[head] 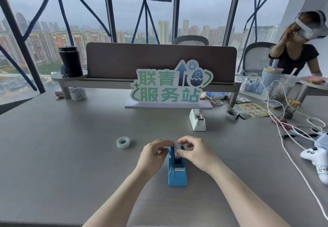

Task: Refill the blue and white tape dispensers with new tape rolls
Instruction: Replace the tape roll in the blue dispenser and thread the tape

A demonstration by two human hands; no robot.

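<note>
The blue tape dispenser [177, 173] stands on the grey desk, its cutter end towards me. A tape roll [178, 149] sits at its far end, pinched from both sides by my left hand [155, 153] and my right hand [192, 151]. The roll is mostly hidden by my fingers. A second clear tape roll [123, 142] lies flat on the desk to the left. The white tape dispenser [197, 120] stands farther back, right of centre, untouched.
A green and white sign [168, 86] stands behind, before a brown divider [159, 61]. White cables [292, 134], a white game controller [316, 155] and clutter fill the right side. A black tumbler [70, 61] sits back left. A person with a headset [300, 47] sits at far right.
</note>
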